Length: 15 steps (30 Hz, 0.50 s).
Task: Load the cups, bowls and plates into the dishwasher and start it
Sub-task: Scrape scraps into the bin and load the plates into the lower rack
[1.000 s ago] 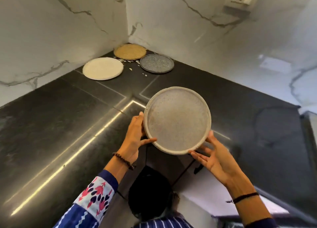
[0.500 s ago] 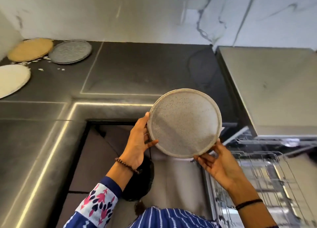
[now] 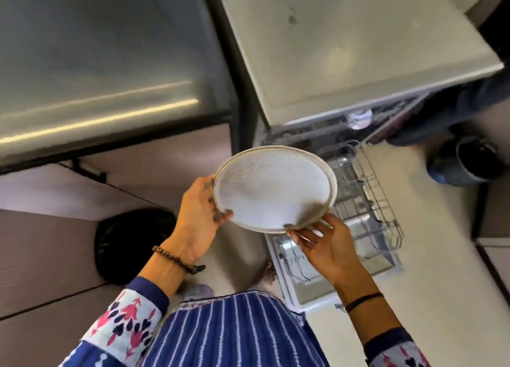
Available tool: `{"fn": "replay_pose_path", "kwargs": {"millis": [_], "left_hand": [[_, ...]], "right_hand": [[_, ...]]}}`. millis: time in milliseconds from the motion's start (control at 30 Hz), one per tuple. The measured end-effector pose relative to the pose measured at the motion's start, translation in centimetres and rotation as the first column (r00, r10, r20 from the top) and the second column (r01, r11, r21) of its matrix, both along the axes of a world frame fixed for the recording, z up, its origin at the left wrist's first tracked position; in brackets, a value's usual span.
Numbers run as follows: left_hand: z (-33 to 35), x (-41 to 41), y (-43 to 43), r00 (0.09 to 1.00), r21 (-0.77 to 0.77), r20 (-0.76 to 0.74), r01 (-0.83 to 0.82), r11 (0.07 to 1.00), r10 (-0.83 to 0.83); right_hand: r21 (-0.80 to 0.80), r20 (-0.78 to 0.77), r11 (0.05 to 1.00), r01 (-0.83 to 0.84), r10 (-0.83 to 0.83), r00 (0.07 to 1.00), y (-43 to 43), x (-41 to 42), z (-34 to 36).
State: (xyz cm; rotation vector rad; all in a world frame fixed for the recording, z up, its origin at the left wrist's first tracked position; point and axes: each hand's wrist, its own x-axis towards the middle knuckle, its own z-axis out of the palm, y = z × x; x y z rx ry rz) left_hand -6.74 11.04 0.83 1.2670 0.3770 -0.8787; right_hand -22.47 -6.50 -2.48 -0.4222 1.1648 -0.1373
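I hold a round, speckled off-white plate (image 3: pixel 273 187) with both hands, tilted, above the floor just left of the open dishwasher. My left hand (image 3: pixel 197 217) grips its left rim, thumb over the edge. My right hand (image 3: pixel 325 245) holds the lower right rim from beneath, fingertips on the edge. The dishwasher's wire lower rack (image 3: pixel 369 201) is pulled out over the open door (image 3: pixel 309 278), right under the plate's right side. The rack looks bare where I can see it; the image is blurred.
The dishwasher's grey top (image 3: pixel 345 49) fills the upper right. A dark countertop (image 3: pixel 96 63) with a bright edge strip runs along the upper left. A black bin bag (image 3: pixel 129 242) sits on the floor at left. Another person's foot (image 3: pixel 466 162) stands at the far right.
I have turned right and looked down, carrying the plate from over the counter to beside the open dishwasher. The other plates on the counter have left the view. Both hands keep their hold.
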Motion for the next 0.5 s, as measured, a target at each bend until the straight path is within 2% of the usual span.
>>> {"fn": "replay_pose_path", "kwargs": {"millis": [367,500], "left_hand": [[-15.9,-4.0,-9.8,0.962,0.132,-0.229,0.183,0.974,-0.150],[-21.1,-4.1,-12.5,0.950,0.156,-0.254,0.223,0.962,-0.179]], "right_hand": [[0.036,-0.115,0.977,0.208,-0.203,0.972,-8.0,-5.7,-14.4],[0.043,-0.170,0.942,0.333,-0.322,0.931,-8.6,-7.0,-20.6]]}}
